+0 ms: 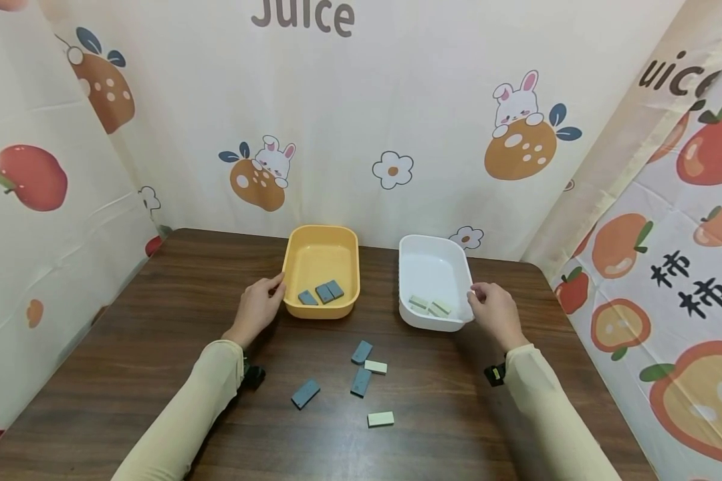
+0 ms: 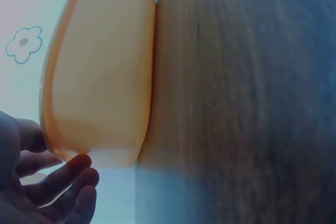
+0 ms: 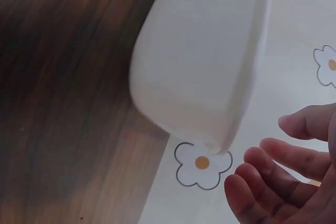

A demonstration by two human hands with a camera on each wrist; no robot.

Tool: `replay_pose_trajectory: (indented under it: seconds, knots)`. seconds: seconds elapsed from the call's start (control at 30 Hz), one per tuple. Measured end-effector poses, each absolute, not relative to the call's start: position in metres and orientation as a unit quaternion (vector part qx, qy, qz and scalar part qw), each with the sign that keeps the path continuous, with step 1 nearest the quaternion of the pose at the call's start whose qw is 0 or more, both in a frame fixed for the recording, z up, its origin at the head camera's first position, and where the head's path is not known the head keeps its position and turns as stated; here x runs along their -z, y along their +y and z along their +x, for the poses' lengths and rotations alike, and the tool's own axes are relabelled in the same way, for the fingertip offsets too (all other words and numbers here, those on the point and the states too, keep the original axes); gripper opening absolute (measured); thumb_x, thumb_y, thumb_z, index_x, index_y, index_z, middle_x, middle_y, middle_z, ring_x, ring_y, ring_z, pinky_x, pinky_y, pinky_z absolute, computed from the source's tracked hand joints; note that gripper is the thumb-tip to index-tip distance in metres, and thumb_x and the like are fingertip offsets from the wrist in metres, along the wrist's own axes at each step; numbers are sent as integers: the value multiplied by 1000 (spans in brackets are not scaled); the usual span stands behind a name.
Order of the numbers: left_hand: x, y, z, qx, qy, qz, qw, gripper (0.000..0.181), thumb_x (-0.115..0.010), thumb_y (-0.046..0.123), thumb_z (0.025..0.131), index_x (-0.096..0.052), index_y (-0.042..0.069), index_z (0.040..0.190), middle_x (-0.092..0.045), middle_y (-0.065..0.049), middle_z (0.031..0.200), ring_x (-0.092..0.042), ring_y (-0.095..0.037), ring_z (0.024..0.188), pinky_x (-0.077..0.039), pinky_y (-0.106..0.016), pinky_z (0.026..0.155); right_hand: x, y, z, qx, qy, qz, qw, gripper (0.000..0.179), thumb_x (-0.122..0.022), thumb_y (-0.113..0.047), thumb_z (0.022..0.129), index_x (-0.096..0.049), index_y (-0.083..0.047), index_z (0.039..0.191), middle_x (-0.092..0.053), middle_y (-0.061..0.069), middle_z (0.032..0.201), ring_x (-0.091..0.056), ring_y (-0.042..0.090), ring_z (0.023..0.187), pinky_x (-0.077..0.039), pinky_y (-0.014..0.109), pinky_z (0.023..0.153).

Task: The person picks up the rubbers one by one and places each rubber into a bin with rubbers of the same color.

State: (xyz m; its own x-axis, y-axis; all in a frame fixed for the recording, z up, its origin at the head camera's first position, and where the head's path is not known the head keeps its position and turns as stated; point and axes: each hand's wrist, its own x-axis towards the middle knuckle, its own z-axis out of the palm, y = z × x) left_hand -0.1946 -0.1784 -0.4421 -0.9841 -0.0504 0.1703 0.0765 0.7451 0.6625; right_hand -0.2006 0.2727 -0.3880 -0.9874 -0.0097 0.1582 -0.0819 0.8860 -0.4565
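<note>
My left hand (image 1: 257, 308) is at the left rim of a yellow plastic bin (image 1: 321, 242); in the left wrist view its thumb and fingers (image 2: 58, 182) pinch the rim. Three blue-grey blocks (image 1: 325, 292) lie in that bin. Beside the right rim of a white bin (image 1: 434, 254) is my right hand (image 1: 496, 314). In the right wrist view its fingers (image 3: 273, 177) are spread and loosely bent, a little apart from the bin wall. Several pale green blocks (image 1: 430, 306) lie in the white bin.
On the brown wooden table (image 1: 247, 441) lie three blue-grey blocks (image 1: 305, 394) and two pale green blocks (image 1: 380, 419), in front of the bins. A printed curtain (image 1: 337, 100) hangs behind the table's far edge and along both sides.
</note>
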Motion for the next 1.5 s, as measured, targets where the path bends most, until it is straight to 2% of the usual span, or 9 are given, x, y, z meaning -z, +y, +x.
replay_pose_trajectory:
  seconds: [0.23, 0.5, 0.67, 0.93, 1.17, 1.4, 1.5]
  knots:
    - [442, -178, -195, 355, -931, -5, 83, 41, -53, 23, 100, -54, 6, 138, -66, -20, 118, -62, -31, 94, -50, -45, 80, 401, 281, -199, -223, -971, 12, 82, 33, -55, -19, 95, -67, 8, 110, -67, 19, 91, -58, 28, 77, -44, 35, 66]
    - [441, -179, -196, 353, -932, -3, 80, 41, -53, 23, 100, -54, 7, 138, -66, -20, 118, -61, -30, 94, -50, -45, 80, 410, 287, -197, -227, -972, -3, 61, 33, -54, -19, 95, -67, 8, 110, -70, 21, 94, -61, 31, 81, -48, 44, 72]
    - [438, -180, -196, 351, -934, -10, 66, 43, -51, 24, 101, -53, 7, 140, -65, -20, 119, -61, -31, 97, -50, -46, 82, 413, 288, -196, -231, -972, -13, 48, 35, -51, -19, 96, -67, 8, 110, -70, 22, 95, -61, 30, 80, -48, 42, 71]
    - [434, -181, -195, 350, -935, -14, 53, 41, -53, 22, 100, -56, 4, 137, -62, -20, 120, -61, -33, 105, -50, -49, 89, 415, 290, -193, -255, -966, -23, 17, 41, -44, -21, 100, -63, 11, 118, -67, 29, 109, -60, 31, 86, -50, 45, 75]
    - [422, -176, -187, 333, -939, -33, 83, 33, -58, 22, 97, -67, 3, 122, -59, -22, 125, -49, -40, 118, -41, -55, 98, 418, 289, -192, -278, -960, -35, -6, 46, -40, -25, 103, -59, 11, 125, -63, 30, 120, -60, 32, 92, -50, 48, 82]
    - [406, -166, -173, 326, -941, -73, 59, 35, -63, 23, 94, -66, 5, 124, -56, -20, 130, -48, -39, 118, -43, -55, 95, 421, 289, -192, -285, -958, -41, -12, 49, -38, -27, 104, -55, 11, 129, -60, 31, 124, -60, 36, 100, -49, 52, 88]
    - [401, -161, -169, 326, -940, -87, 47, 36, -65, 24, 93, -66, 5, 124, -57, -19, 129, -52, -37, 115, -45, -53, 93, 423, 289, -192, -285, -958, -45, -8, 48, -38, -27, 104, -57, 10, 129, -62, 30, 123, -60, 34, 96, -49, 51, 86]
